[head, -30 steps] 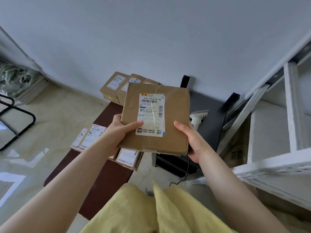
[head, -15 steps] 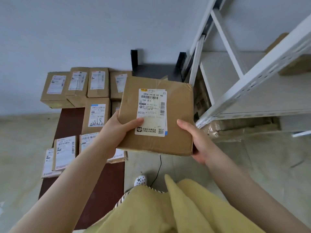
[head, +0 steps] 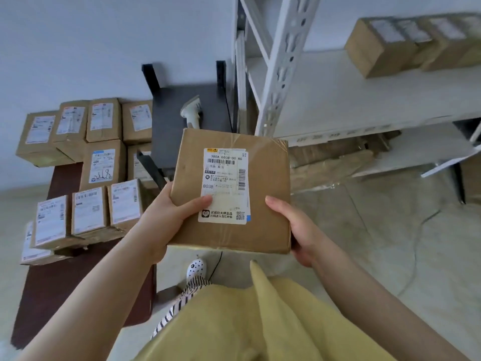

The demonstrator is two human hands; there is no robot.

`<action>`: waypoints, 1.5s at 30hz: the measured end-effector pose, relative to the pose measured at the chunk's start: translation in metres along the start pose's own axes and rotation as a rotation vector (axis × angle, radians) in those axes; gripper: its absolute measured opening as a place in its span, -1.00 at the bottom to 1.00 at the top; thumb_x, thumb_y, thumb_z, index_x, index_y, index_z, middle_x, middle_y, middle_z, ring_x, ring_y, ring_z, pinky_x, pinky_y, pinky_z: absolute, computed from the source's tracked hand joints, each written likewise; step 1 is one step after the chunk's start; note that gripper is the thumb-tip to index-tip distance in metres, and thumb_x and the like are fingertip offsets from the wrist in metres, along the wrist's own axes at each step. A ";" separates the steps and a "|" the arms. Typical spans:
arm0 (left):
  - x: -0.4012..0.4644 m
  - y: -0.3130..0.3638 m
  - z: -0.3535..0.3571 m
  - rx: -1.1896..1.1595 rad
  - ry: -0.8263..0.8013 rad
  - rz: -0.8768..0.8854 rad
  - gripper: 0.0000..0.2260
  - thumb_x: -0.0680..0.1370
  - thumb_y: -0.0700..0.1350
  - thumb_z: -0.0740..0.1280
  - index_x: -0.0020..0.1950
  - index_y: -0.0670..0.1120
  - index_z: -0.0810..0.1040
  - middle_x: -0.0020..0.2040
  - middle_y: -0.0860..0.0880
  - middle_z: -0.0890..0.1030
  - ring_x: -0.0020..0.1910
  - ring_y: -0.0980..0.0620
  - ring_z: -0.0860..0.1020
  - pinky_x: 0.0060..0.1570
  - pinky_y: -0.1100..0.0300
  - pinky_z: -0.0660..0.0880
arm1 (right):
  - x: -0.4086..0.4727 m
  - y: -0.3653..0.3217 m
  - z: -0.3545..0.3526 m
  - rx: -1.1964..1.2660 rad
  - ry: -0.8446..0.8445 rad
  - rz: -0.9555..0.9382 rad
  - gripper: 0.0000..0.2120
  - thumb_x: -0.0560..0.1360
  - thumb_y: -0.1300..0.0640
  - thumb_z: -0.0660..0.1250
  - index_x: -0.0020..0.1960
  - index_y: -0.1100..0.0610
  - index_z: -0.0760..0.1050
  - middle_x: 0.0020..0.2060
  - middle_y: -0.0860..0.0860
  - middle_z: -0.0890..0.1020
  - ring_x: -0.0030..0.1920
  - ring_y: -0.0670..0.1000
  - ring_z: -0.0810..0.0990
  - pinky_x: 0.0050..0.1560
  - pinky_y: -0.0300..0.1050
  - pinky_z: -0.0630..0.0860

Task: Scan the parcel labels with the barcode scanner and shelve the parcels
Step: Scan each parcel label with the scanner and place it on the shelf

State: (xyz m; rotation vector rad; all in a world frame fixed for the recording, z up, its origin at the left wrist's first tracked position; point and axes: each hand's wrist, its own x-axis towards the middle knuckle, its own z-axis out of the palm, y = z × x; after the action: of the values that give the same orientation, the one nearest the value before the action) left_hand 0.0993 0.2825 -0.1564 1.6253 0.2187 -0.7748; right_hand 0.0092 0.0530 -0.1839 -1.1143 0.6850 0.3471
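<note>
Flat brown cardboard parcel (head: 231,190) at frame centre, white label up, gripped at both edges: left hand (head: 166,220), right hand (head: 299,229). White metal shelf (head: 346,100) lay upper right, nearer right hand.

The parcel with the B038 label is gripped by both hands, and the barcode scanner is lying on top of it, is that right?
Not quite. The head view shows both hands, left hand and right hand, gripping the parcel, but the barcode scanner lies on the dark stand behind it, not on top of it.
</note>
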 end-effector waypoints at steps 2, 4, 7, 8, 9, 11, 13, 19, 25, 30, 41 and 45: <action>-0.007 -0.012 0.038 0.023 -0.027 -0.005 -0.22 0.18 0.14 0.67 0.34 0.08 0.47 0.09 -0.01 0.73 0.06 -0.08 0.70 0.15 -0.14 0.60 | -0.020 0.006 -0.036 -0.004 0.017 0.016 -0.34 0.30 -0.13 0.46 0.35 0.09 0.51 0.09 0.03 0.72 0.09 0.02 0.70 0.03 -0.08 0.61; -0.010 -0.022 0.075 0.030 -0.035 0.003 -0.22 0.16 0.16 0.66 0.33 0.10 0.47 0.08 0.02 0.73 0.05 -0.06 0.70 0.15 -0.13 0.61 | -0.038 0.007 -0.070 0.008 0.052 0.019 -0.35 0.29 -0.12 0.45 0.34 0.06 0.51 0.06 0.02 0.73 0.05 0.02 0.71 -0.01 -0.07 0.61; -0.011 -0.026 0.125 0.012 -0.073 0.012 -0.29 0.23 0.12 0.66 0.32 0.06 0.49 0.10 0.02 0.72 0.06 -0.04 0.70 0.16 -0.10 0.61 | -0.063 0.004 -0.112 0.059 0.118 0.003 -0.38 0.30 -0.10 0.45 0.33 0.05 0.52 0.03 0.03 0.73 -0.01 0.01 0.73 -0.06 -0.07 0.62; -0.011 -0.025 0.140 0.010 -0.094 0.016 -0.31 0.25 0.10 0.66 0.32 0.05 0.50 0.10 0.02 0.72 0.06 -0.04 0.70 0.15 -0.09 0.61 | -0.071 0.003 -0.124 0.079 0.135 -0.005 -0.43 0.33 -0.09 0.44 0.31 0.05 0.53 0.02 0.03 0.74 -0.03 0.01 0.73 -0.05 -0.06 0.62; -0.010 -0.023 0.153 0.011 -0.113 0.022 -0.33 0.27 0.09 0.66 0.32 0.04 0.50 0.09 0.02 0.72 0.05 -0.03 0.71 0.14 -0.08 0.62 | -0.077 0.002 -0.135 0.097 0.150 -0.017 -0.49 0.38 -0.07 0.43 0.29 0.06 0.54 0.02 0.04 0.74 -0.03 0.01 0.73 -0.03 -0.04 0.61; -0.008 -0.016 0.176 0.027 -0.154 0.043 -0.31 0.27 0.07 0.67 0.33 0.02 0.50 0.09 0.01 0.73 0.03 -0.03 0.71 0.11 -0.06 0.63 | -0.087 -0.002 -0.154 0.137 0.163 -0.049 -0.60 0.45 -0.05 0.39 0.25 0.07 0.57 0.03 0.05 0.73 -0.02 0.02 0.73 0.04 0.01 0.60; -0.006 -0.007 0.197 0.053 -0.196 0.061 -0.22 0.17 0.12 0.67 0.33 0.02 0.50 0.09 0.01 0.73 0.04 -0.04 0.71 0.12 -0.08 0.63 | -0.096 -0.007 -0.170 0.174 0.168 -0.089 -0.62 0.41 -0.05 0.38 0.20 0.05 0.59 0.04 0.06 0.73 -0.02 0.04 0.73 0.10 0.05 0.59; 0.008 0.018 0.256 0.142 -0.289 0.068 -0.18 0.15 0.14 0.66 0.36 0.02 0.50 0.08 0.00 0.73 0.06 -0.07 0.71 0.17 -0.10 0.60 | -0.105 -0.013 -0.220 0.306 0.225 -0.138 -0.37 0.33 -0.08 0.45 0.37 0.04 0.48 0.11 0.07 0.71 0.05 0.08 0.71 0.02 0.03 0.62; 0.048 0.046 0.310 0.199 -0.345 0.052 -0.38 0.33 0.02 0.63 0.34 -0.01 0.53 0.05 -0.02 0.74 0.03 -0.08 0.71 0.09 -0.06 0.63 | -0.094 -0.042 -0.261 0.371 0.289 -0.204 -0.39 0.34 -0.06 0.46 0.36 0.05 0.50 0.09 0.08 0.71 0.02 0.09 0.72 -0.04 0.04 0.64; 0.103 0.076 0.348 0.150 -0.347 0.033 -0.48 0.40 -0.02 0.60 0.30 -0.03 0.53 0.01 -0.04 0.75 -0.01 -0.08 0.72 0.00 0.00 0.64 | -0.057 -0.090 -0.292 0.397 0.324 -0.231 -0.51 0.42 -0.09 0.42 0.31 0.05 0.55 0.10 0.08 0.71 0.07 0.11 0.70 0.14 0.13 0.59; 0.239 0.168 0.381 -0.058 -0.186 -0.018 -0.55 0.47 -0.07 0.55 0.32 -0.11 0.56 0.07 -0.11 0.73 0.01 -0.13 0.71 -0.15 0.04 0.67 | 0.089 -0.252 -0.337 0.197 0.312 -0.123 -0.58 0.44 -0.13 0.47 0.20 0.07 0.60 -0.01 0.11 0.74 0.04 0.17 0.70 0.17 0.18 0.58; 0.277 0.184 0.388 -0.117 -0.103 -0.074 -0.54 0.46 -0.06 0.56 0.31 -0.13 0.55 0.07 -0.13 0.73 0.01 -0.13 0.70 -0.10 0.01 0.66 | 0.140 -0.289 -0.351 0.130 0.255 -0.057 -0.56 0.44 -0.15 0.47 0.22 0.07 0.59 -0.02 0.11 0.74 0.06 0.16 0.69 0.06 0.08 0.60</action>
State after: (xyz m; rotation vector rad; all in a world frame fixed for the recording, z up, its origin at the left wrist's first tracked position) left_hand 0.2707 -0.1980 -0.1775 1.4699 0.2464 -0.8839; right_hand 0.1650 -0.3958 -0.1669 -1.0611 0.8859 0.1099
